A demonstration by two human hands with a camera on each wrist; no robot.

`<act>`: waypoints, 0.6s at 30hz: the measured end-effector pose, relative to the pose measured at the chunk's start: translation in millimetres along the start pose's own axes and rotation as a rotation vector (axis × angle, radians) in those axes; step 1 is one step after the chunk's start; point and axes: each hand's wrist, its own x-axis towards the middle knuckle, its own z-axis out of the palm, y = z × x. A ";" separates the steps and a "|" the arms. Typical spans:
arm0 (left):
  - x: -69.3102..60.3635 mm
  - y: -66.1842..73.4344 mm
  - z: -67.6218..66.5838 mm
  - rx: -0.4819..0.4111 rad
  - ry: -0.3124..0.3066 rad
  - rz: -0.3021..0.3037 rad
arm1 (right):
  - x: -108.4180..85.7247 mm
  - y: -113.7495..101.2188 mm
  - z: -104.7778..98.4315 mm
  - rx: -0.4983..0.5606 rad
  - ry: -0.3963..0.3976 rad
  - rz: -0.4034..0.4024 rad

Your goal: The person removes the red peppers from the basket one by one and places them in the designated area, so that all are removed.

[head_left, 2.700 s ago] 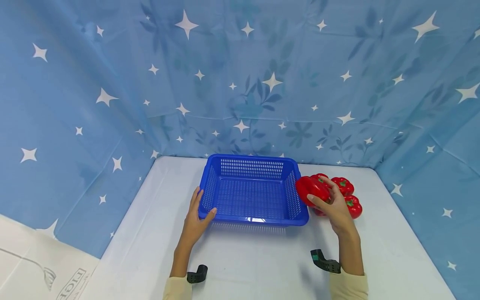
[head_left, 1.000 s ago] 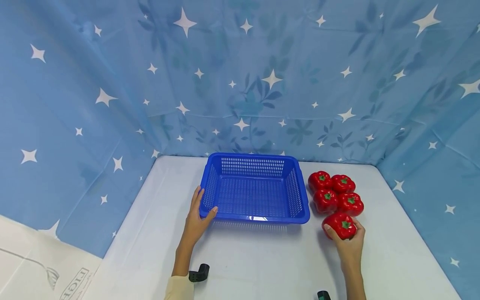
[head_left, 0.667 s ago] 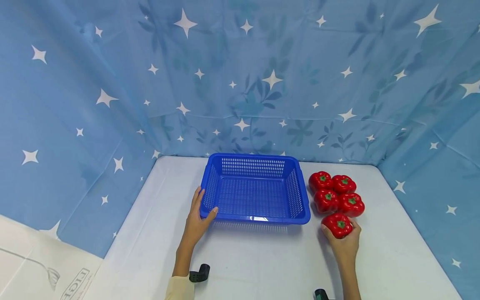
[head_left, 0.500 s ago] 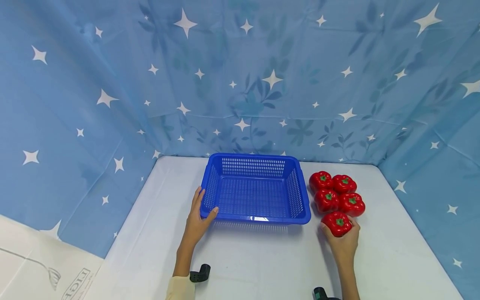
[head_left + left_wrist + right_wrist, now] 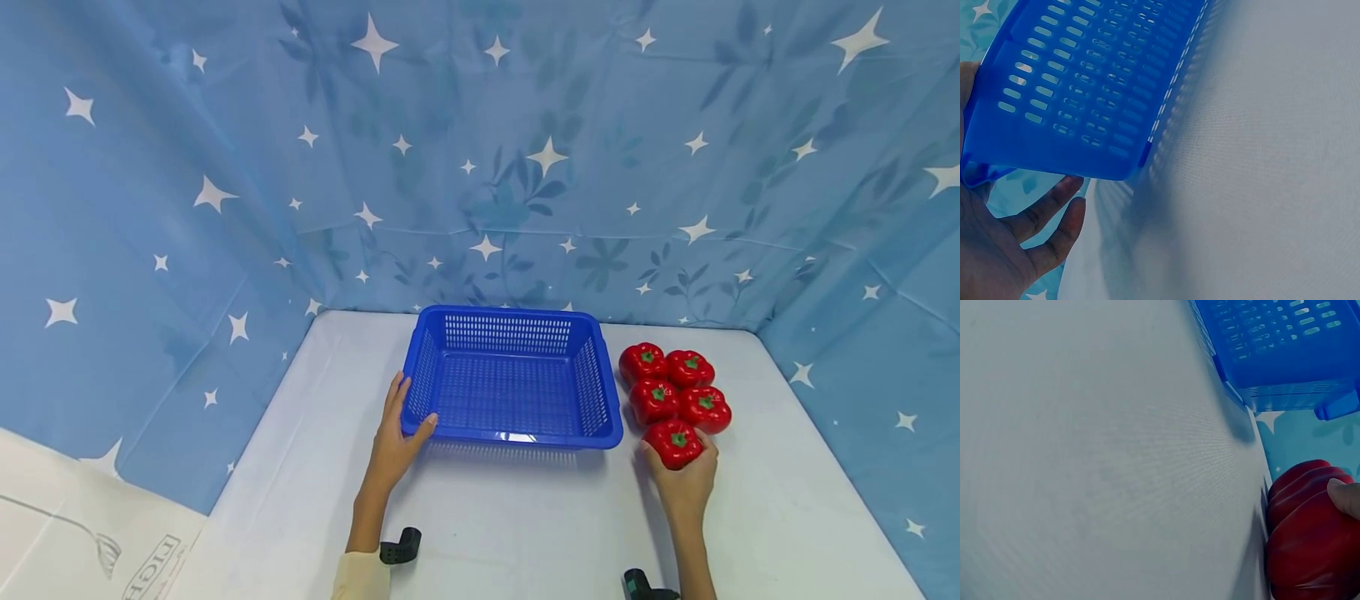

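Note:
A blue plastic basket [image 5: 502, 392] with slotted walls stands at the back middle of the white table. My left hand [image 5: 393, 440] holds its front left corner. The thumb lies over the front rim and the fingers along the left side; in the left wrist view two fingertips [image 5: 1074, 209] show apart from the wall. To the basket's right, my right hand [image 5: 684, 479] grips a red bell pepper [image 5: 674, 442] between thumb and fingers. This pepper sits at the front of a cluster of several red bell peppers [image 5: 655, 401], all with green stems facing up.
A blue curtain [image 5: 480, 150] with white stars hangs behind the table and along both sides. White table cloth [image 5: 517, 525] lies in front of the basket. Black wrist mounts [image 5: 401, 547] are worn on both wrists.
My right hand has brought the bell pepper from beside the basket's right rim to the front of the cluster, then slid it slightly back against the others. The left hand and basket have stayed put.

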 end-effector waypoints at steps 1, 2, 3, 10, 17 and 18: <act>0.1 -0.2 0.1 -0.003 -0.001 -0.001 | 0.4 -0.1 -0.1 -0.002 0.002 0.001; 0.3 -0.5 0.1 -0.002 -0.002 -0.004 | 0.6 -0.2 -0.2 -0.004 0.003 0.002; 0.3 -0.3 0.2 -0.006 -0.004 -0.006 | 0.9 0.0 -0.3 -0.006 0.004 0.001; 0.0 -0.5 0.2 -0.004 -0.004 -0.005 | 2.6 2.9 -0.5 -0.011 0.015 -0.027; -0.3 -1.5 0.7 -0.005 -0.001 0.000 | 1.8 2.5 -0.7 -0.022 0.017 -0.039; -0.3 -1.4 0.7 -0.009 0.000 0.001 | 1.7 2.5 -0.4 -0.024 0.020 -0.044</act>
